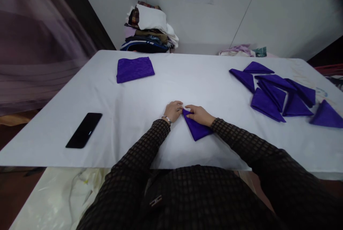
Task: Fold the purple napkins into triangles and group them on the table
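A purple cloth folded into a triangle [197, 128] lies on the white table [134, 94] in front of me. My left hand [173, 110] has its fingers curled at the cloth's top corner, pinching it. My right hand [198, 114] rests on the cloth's upper edge, fingers pressed together on the fabric. Both hands meet at that corner. A bracelet sits on my left wrist.
Several folded purple triangles [278, 92] lie at the right of the table. A flat purple cloth stack [134, 68] sits at the far left. A black phone [84, 130] lies near the left front edge. A pile of mixed fabrics [148, 28] stands behind the table.
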Action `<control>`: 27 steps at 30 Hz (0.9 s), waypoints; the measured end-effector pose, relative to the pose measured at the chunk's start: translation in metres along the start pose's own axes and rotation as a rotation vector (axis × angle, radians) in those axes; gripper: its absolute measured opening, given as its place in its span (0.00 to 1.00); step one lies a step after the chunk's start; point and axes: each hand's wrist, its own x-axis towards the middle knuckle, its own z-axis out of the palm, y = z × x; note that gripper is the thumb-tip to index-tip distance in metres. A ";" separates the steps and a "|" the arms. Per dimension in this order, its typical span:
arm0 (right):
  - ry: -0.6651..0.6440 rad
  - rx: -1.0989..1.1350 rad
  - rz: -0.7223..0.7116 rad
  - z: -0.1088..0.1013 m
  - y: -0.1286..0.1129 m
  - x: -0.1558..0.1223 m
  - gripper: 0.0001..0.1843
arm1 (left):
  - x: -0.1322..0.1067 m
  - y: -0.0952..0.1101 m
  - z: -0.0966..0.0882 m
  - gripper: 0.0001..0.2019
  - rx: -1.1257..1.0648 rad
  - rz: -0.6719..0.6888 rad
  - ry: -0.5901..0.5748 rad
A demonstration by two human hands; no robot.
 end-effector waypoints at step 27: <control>0.064 -0.068 0.009 -0.019 0.023 -0.045 0.33 | -0.020 0.027 0.018 0.10 0.003 -0.241 0.279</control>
